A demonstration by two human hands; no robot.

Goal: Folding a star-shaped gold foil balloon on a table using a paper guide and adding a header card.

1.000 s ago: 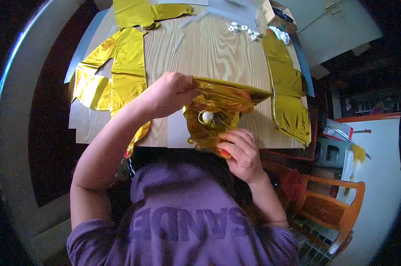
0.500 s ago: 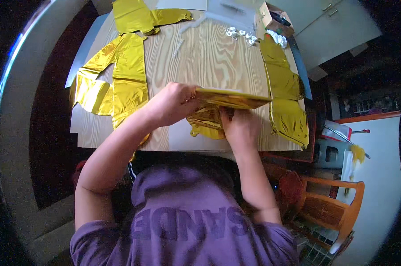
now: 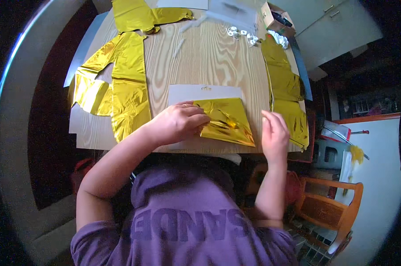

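Observation:
A folded gold foil balloon (image 3: 227, 119) lies at the near edge of the table, on top of a white card (image 3: 182, 91) with a small hanging slot. My left hand (image 3: 180, 123) has its fingers curled over the left side of the folded foil, pressing it; the thumb is hidden. To the right of the foil, my right hand (image 3: 276, 135) is raised, fingers loosely extended and holding nothing. It does not touch the balloon.
Flat gold foil balloons lie on the left (image 3: 130, 84), far left (image 3: 134, 17) and right (image 3: 284, 84) of the wooden table (image 3: 200, 57). Small white coils (image 3: 242, 33), clear plastic sheets (image 3: 231, 13) and a cardboard box (image 3: 276, 20) sit at the back. A wooden chair (image 3: 329, 204) stands right.
The folded foil was held up on edge between both hands; now it lies flat on the white card. My right hand has let go and moved right; my left hand has come down nearer.

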